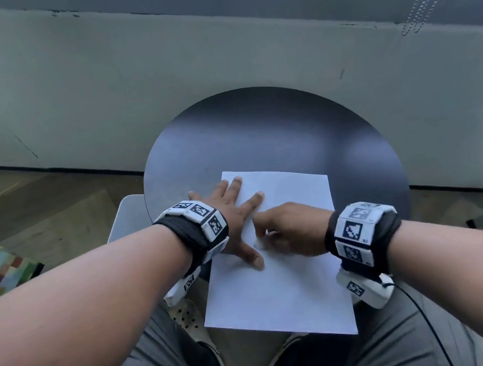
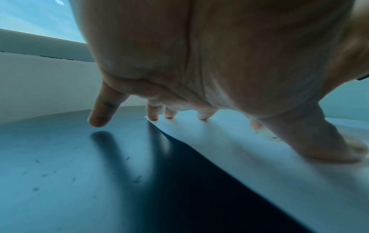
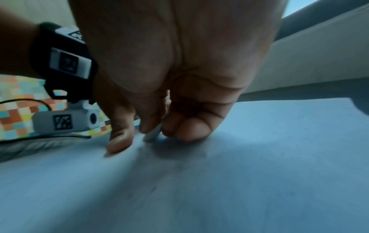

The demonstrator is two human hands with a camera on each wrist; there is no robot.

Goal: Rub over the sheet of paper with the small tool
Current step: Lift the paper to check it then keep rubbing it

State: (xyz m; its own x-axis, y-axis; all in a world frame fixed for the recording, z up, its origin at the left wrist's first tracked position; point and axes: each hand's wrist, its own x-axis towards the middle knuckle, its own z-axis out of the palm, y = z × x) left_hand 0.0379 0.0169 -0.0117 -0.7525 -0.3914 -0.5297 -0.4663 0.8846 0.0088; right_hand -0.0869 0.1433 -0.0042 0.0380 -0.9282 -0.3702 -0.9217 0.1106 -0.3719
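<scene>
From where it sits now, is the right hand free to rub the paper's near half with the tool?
Probably yes. The right hand pinches the small tool against the sheet of paper, and the near half lies bare. The left hand presses flat along the far left edge, out of that path.

Window daylight; blurred, bluish wrist views

Both forearms reach in from the lower frame corners, meeting at centre. The left hand (image 1: 232,213) lies flat, fingers (image 2: 100,113) spread straight. The right hand (image 1: 291,232) is curled, fingertips pinched together, pointing down.
</scene>
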